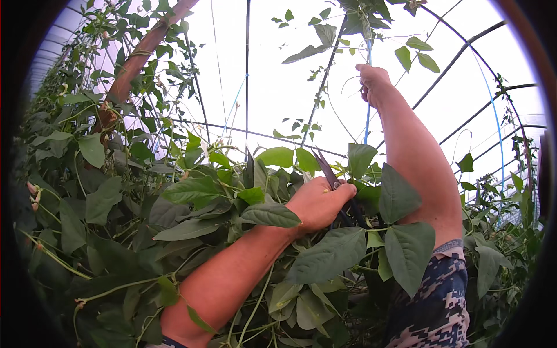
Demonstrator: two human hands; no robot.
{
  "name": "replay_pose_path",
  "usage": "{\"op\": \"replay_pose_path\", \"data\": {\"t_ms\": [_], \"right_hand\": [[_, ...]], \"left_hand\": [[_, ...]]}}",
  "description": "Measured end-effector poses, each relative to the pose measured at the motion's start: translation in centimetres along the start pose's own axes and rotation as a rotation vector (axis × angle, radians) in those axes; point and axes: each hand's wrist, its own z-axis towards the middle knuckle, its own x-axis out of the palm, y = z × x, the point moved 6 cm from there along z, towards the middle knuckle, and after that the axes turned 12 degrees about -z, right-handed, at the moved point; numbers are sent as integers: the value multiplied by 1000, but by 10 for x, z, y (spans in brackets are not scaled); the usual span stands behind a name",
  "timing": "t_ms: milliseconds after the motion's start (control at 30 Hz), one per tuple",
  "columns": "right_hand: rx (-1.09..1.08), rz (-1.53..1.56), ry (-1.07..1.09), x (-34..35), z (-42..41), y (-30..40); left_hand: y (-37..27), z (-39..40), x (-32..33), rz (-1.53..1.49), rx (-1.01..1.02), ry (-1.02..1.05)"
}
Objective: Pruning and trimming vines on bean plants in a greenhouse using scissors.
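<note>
My left hand (pixel 323 202) is closed around a pair of dark scissors (pixel 333 178), held near the pivot with the narrow blades pointing up and apart and the handles below the fist. Leafy bean-like vines (pixel 209 195) surround that forearm, some leaves lying over the wrist. Higher up, my right hand (pixel 373 85) is raised with its fingers curled at a taut blue string (pixel 368 122), which runs vertically behind it. Vine leaves (pixel 363 21) cluster around the upper part of this string. Large leaves hang in front of the right forearm.
Curved metal hoops (pixel 457 52) of a greenhouse frame stand behind translucent sheeting. At the left a reddish-brown pole (pixel 130 71) leans with vines twined round it. Another blue string (pixel 491 100) hangs at the right. Dense foliage (pixel 109 243) fills the lower view.
</note>
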Motion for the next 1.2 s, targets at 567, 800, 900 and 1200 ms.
{"op": "replay_pose_path", "data": {"t_ms": [567,800,900,1200], "right_hand": [[-8,320,-47,-12,22,2],[-67,443,90,1,13,6],[-62,234,-5,7,11,8],[-24,-240,-182,0,-1,7]], "left_hand": [[15,3,-7,-39,30,-4],[13,2,-11,-31,74,-10],[13,3,-11,-28,67,-17],[18,3,-13,-38,41,-15]]}}
